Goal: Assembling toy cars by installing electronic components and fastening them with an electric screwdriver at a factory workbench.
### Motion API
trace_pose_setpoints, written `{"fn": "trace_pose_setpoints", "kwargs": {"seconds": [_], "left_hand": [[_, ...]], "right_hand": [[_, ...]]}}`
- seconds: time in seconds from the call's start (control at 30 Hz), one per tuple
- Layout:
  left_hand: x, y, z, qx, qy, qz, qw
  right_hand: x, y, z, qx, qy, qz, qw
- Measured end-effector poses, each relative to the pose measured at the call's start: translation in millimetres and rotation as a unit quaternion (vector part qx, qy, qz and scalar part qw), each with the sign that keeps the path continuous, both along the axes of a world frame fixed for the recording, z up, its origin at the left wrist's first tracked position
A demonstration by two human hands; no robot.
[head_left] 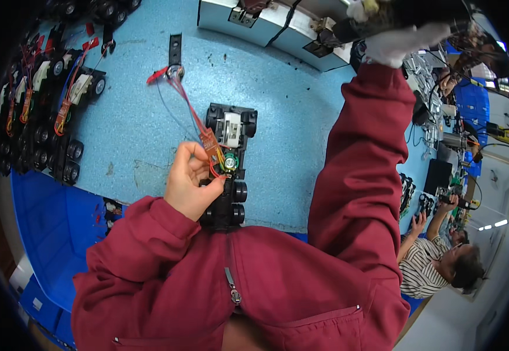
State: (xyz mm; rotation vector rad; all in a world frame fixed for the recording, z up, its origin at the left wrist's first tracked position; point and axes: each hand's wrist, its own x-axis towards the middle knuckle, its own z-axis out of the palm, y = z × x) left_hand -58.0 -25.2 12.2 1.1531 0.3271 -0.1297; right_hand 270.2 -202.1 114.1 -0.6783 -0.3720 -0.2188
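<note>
Your sleeves (359,175): dark red. Your right hand (397,44): white glove. Toy car frame (229,164): black, with a white block. Its wires (184,99): red and blue. Table (289,117): speckled light blue. Neighbour's shirt (421,269): striped black and white.

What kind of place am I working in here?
Likely a toy-car assembly line: a black toy car chassis with wires lies under the left hand, finished chassis rows line the blue workbench, and a co-worker works alongside.

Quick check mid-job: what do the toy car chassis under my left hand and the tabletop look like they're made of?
Toy car chassis: apparently moulded black plastic, semi-gloss, with sharp moulded edges and shiny wheels. Tabletop: looks like a blue rubbery or foam mat, matte and speckled, scuffed in patches; exact material unclear. The left hand pinches the chassis's wires.
</note>
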Motion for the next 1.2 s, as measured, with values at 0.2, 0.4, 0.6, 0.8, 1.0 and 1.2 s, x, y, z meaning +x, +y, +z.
{"fn": "trace_pose_setpoints", "kwargs": {"seconds": [0.2, 0.4, 0.6, 0.8, 1.0, 1.2], "left_hand": [[4, -1, -5, 0.01, -0.025, 0.022, 0.999], [10, -2, -13, 0.036, -0.046, 0.052, 0.997], [7, -5, -6, 0.065, -0.025, 0.02, 0.997], [7, -8, -6, 0.072, -0.03, 0.038, 0.996], [8, -11, -3, 0.077, -0.027, 0.032, 0.996], [7, -12, -4, 0.102, -0.016, 0.052, 0.993]], "right_hand": [[-35, 22, -3, -0.197, -0.084, -0.437, 0.874], [-134, 15, -5, -0.176, 0.024, -0.254, 0.951], [-206, -7, -11, -0.111, -0.064, 0.258, 0.958], [-226, 29, -17, -0.17, -0.004, 0.156, 0.973], [-231, 36, -19, -0.164, -0.019, 0.168, 0.972], [-239, 46, -28, -0.194, -0.052, 0.116, 0.973]]}}
